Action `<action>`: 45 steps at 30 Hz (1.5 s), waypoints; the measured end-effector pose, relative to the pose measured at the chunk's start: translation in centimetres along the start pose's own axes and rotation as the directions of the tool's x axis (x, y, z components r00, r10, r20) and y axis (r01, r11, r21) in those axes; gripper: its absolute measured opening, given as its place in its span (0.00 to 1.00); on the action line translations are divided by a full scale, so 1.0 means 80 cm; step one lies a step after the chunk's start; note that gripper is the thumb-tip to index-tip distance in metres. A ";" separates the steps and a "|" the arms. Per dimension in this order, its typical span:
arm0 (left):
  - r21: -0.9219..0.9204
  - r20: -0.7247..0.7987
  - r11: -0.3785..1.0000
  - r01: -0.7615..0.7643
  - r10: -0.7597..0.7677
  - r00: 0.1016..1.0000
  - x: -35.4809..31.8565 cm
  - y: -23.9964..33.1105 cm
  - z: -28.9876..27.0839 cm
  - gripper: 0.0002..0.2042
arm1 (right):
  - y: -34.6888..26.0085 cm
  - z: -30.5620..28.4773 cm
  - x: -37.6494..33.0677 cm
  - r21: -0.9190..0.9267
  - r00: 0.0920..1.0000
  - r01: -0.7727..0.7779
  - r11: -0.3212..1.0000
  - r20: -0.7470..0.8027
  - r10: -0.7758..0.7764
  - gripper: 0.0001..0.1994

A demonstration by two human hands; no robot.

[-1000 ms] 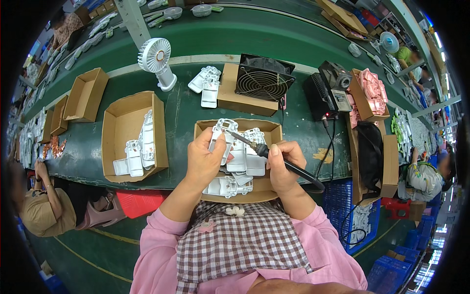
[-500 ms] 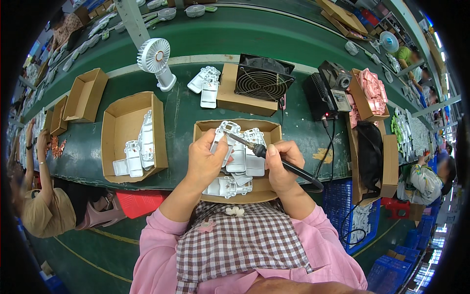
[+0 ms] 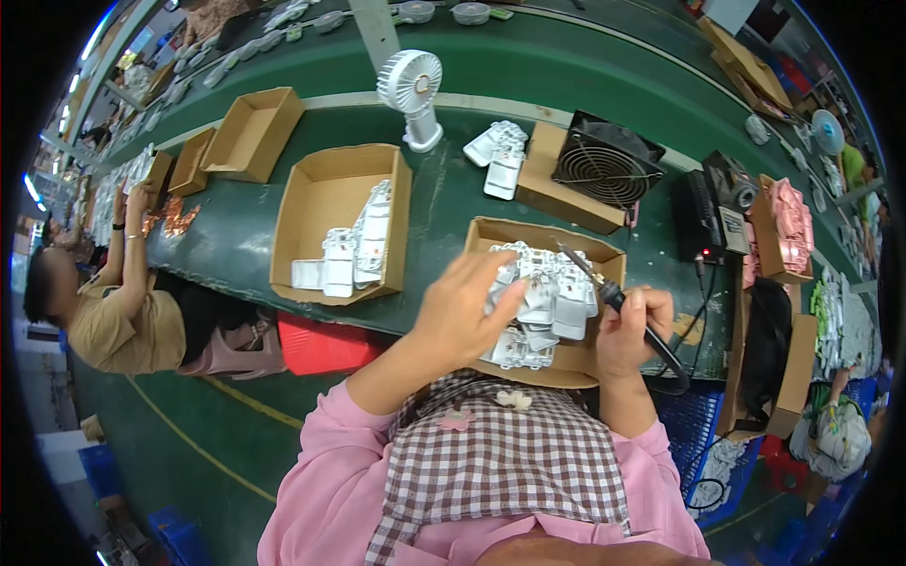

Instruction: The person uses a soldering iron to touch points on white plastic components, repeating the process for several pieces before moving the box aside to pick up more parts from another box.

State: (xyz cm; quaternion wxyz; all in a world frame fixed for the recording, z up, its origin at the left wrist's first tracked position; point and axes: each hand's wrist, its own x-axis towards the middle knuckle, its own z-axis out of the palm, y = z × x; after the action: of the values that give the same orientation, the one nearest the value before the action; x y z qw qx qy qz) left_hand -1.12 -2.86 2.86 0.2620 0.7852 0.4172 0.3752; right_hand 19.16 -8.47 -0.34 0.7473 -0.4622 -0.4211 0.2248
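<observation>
My right hand [image 3: 634,332] is closed round the black handle of a soldering iron [image 3: 612,294], its metal tip slanting up and left over the cardboard box [image 3: 578,377] in front of me. White plastic housings [image 3: 571,307] with small metal contacts lie piled in that box. Above the box's left part hovers my left hand [image 3: 464,307], slightly blurred, thumb and fingers apart beside the pile. Its fingers partly cover the housings behind them, and I see none gripped in it.
A second cardboard box [image 3: 342,158] to the left holds more white housings. Behind stand a white handheld fan [image 3: 412,90] and a black framed fan [image 3: 604,165]. At right are a black soldering station [image 3: 696,215] and pink parts [image 3: 791,226]. A co-worker [image 3: 127,321] sits at far left.
My left hand has let go of the white housing and moved left of the soldering iron tip. The iron has drawn away rightward. The whole view has swung left.
</observation>
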 end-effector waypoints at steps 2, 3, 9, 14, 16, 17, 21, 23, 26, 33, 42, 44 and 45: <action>0.266 -0.075 0.964 0.020 0.000 0.997 -0.006 -0.010 -0.044 0.14 | -0.004 -0.001 0.001 0.000 1.000 -0.017 1.000 0.005 0.017 0.07; 0.329 -0.092 0.928 0.173 -0.151 0.984 -0.006 -0.020 -0.070 0.15 | -0.003 -0.001 0.001 -0.008 1.000 -0.030 1.000 0.005 0.030 0.07; 0.473 -0.003 0.762 0.443 -0.501 0.865 -0.023 -0.129 -0.173 0.26 | -0.002 -0.001 0.002 -0.025 0.998 -0.047 0.999 0.048 0.048 0.08; 0.235 0.048 0.816 0.529 -0.553 0.832 -0.027 -0.175 -0.178 0.24 | -0.006 -0.003 0.004 0.020 0.995 -0.069 0.997 0.078 0.067 0.07; 0.087 0.122 0.808 0.582 -0.589 0.799 -0.027 -0.190 -0.186 0.22 | -0.001 -0.001 0.002 -0.020 0.996 -0.045 0.999 0.077 0.046 0.09; 0.092 0.124 0.808 0.583 -0.590 0.798 -0.020 -0.190 -0.192 0.22 | 0.000 -0.001 0.002 -0.018 0.996 -0.048 0.999 0.073 0.050 0.09; 0.617 0.250 0.735 0.281 -0.522 0.815 0.014 -0.157 -0.227 0.15 | 0.000 0.000 0.003 -0.038 0.996 -0.065 0.997 0.058 0.067 0.09; 0.718 0.376 0.696 -0.006 -0.382 0.844 0.016 -0.162 -0.242 0.12 | -0.001 0.000 0.002 -0.035 0.995 -0.072 0.997 0.064 0.074 0.09; 0.679 0.563 0.717 -0.158 -0.371 0.738 0.010 -0.174 -0.231 0.11 | -0.003 0.000 0.002 -0.039 0.994 -0.085 0.996 0.072 0.088 0.09; 0.639 0.455 0.738 0.215 -0.589 0.668 0.005 -0.178 -0.222 0.18 | -0.008 0.001 0.005 0.006 0.986 -0.153 0.988 0.069 0.153 0.08; 0.152 0.376 0.815 0.559 -0.570 0.730 0.034 -0.157 -0.228 0.20 | -0.004 0.000 0.005 0.000 0.984 -0.165 0.986 0.071 0.165 0.08; 0.020 0.411 0.764 0.644 -0.594 0.692 0.048 -0.157 -0.204 0.17 | -0.003 0.000 0.004 -0.013 0.984 -0.160 0.987 0.081 0.161 0.09; -0.020 0.422 0.731 0.683 -0.612 0.668 0.055 -0.158 -0.191 0.16 | -0.004 0.001 0.004 -0.013 0.982 -0.167 0.986 0.088 0.167 0.09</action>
State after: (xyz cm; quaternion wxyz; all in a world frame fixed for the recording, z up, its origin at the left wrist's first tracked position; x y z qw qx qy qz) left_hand -17.65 8.91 4.22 0.5239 0.6160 0.5738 0.1296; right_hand 19.30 -8.32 0.08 0.7053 -0.4874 -0.4142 0.3057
